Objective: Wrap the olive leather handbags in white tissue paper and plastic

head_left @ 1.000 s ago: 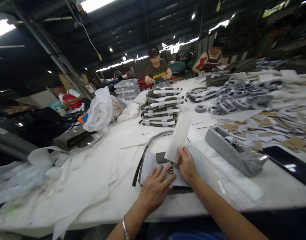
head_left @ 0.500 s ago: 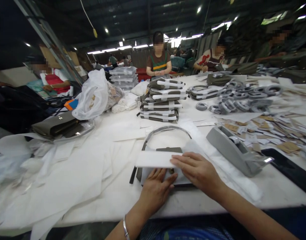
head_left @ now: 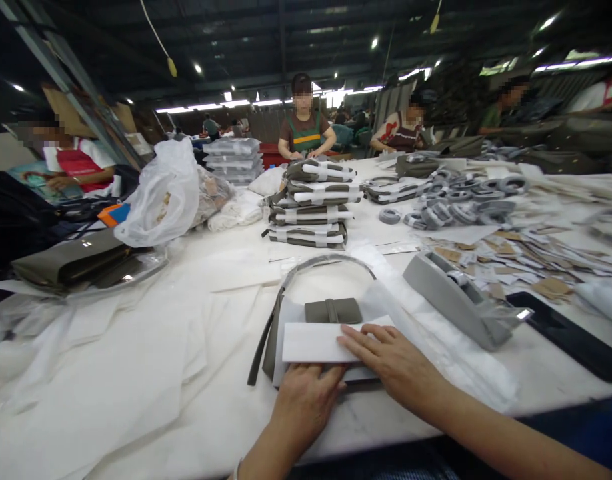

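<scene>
An olive bag (head_left: pixel 271 347) lies on the white table, partly covered by white tissue paper. Its wrapped strap (head_left: pixel 331 258) arches away from me, and a small olive buckled piece (head_left: pixel 333 311) rests on the tissue. Across the bag lies a folded white foam strip (head_left: pixel 311 343). My right hand (head_left: pixel 401 363) rests on the strip's right part with fingers stretched out. My left hand (head_left: pixel 309 397) is at its near edge, palm down, fingertips hidden beneath the strip.
A grey tape dispenser (head_left: pixel 459 300) and a black tray-like object (head_left: pixel 571 337) are at the right. Wrapped bags (head_left: pixel 311 215) are stacked ahead. White sheets (head_left: pixel 101 373) spread leftward, near a plastic bag (head_left: pixel 161 193). Several people work beyond the table.
The foam strip has come nearer to me and now covers my left fingertips. The small buckled piece shows more fully. The view has shifted right.
</scene>
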`<state>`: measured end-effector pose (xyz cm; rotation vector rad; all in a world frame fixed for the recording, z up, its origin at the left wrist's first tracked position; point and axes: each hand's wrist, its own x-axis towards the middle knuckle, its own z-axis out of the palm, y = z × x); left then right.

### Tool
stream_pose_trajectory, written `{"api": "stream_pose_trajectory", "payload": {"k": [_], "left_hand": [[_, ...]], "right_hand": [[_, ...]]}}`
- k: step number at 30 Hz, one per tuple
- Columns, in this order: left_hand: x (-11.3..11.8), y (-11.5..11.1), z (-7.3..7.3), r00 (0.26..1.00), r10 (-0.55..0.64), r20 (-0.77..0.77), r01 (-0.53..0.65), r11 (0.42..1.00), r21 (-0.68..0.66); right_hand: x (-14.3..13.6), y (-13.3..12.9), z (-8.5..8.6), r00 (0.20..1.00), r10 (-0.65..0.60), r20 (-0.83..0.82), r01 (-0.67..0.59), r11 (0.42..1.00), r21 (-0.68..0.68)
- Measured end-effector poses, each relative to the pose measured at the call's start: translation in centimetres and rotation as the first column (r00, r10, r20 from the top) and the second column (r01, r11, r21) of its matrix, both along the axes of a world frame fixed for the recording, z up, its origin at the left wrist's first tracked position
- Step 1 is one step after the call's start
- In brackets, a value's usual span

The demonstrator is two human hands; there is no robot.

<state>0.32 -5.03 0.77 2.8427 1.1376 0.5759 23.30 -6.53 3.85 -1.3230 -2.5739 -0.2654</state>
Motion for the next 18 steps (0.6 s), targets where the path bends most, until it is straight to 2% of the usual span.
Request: {"api": "stream_pose_trajectory", "payload": {"k": [5,8,10,14,16,18], "left_hand": [[0.0,0.1,-0.3,1.000,-0.018,0.001,0.017,0.998,0.057],[-0.2,-0.1,-0.3,0.994,-0.081,0.068,0.070,0.987,0.146],[-0.3,-0.4,0.2,0.982,-0.119,0.145,0.085,0.971,0.222],[0.0,-0.4,2.7,0.952,-0.155,0.264,0.054,0.934,0.354],[0.3,0.3,3.2,0.965,-0.152,0.214,0.065,0.929,0.365],[0.5,1.7,2.3,0.981,-0.170,0.090,0.126,0.923,0.364]], "right_hand": [[-0.3,0.1,-0.6,1.000,-0.022,0.009,0.022,0.999,-0.037],[-0.1,0.2,-0.8,1.000,-0.030,-0.008,0.029,0.997,-0.075],[0.1,0.3,-0.8,0.999,-0.024,-0.030,0.021,0.995,-0.100],[0.3,0.1,-0.5,0.997,-0.026,-0.072,0.018,0.994,-0.111],[0.2,-0.1,-0.3,0.996,-0.030,-0.088,0.022,0.996,-0.091],[0.2,-0.1,-0.3,0.996,-0.023,-0.085,0.017,0.998,-0.061]]}}
